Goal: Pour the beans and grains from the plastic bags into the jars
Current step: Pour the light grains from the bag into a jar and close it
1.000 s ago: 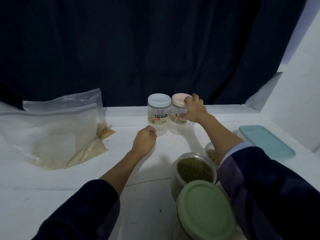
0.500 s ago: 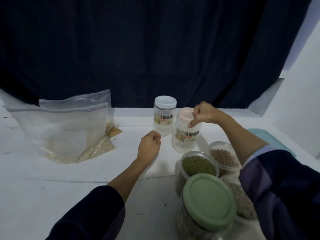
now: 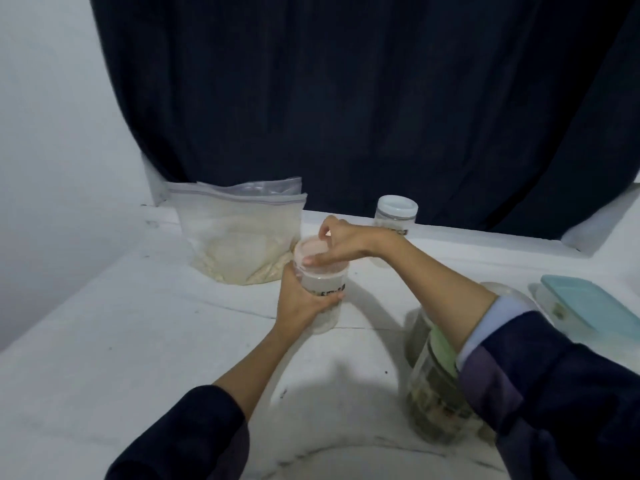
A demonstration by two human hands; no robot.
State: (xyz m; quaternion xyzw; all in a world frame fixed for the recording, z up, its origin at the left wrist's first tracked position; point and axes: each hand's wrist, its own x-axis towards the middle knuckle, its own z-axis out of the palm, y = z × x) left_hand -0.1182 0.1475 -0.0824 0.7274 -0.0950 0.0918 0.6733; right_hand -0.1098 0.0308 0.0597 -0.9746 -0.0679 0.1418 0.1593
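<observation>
Since half a second ago, left hand (image 3: pixel 300 299) goes from a loose fist resting on the surface (image 3: pixel 138 341) to wrapping the body of the pink-lidded jar (image 3: pixel 320 289); that jar now stands further left, just in front of the plastic bags (image 3: pixel 239 237). Camera view also swings left.

Left hand: fingers curled round the clear jar wall, at label height, jar upright on the surface. Jar interior looks empty, but view is dim.

Right hand (image 3: pixel 343 242): reaches over from the right, thumb and fingertips pinching the rim of the pink lid (image 3: pixel 313 252). Lid seated or lifting: cannot tell.

Plastic bags: clear zip type, leaning at the back left against the dark curtain (image 3: pixel 346 98), pale grain pooled in the bottom.

White-lidded jar (image 3: pixel 396 216): at the back, behind the right wrist, apart from the held jar.

Near right: green-lidded jar (image 3: pixel 436 386) with dark contents, partly hidden under the right forearm. Far right: container with teal lid (image 3: pixel 588 303).
</observation>
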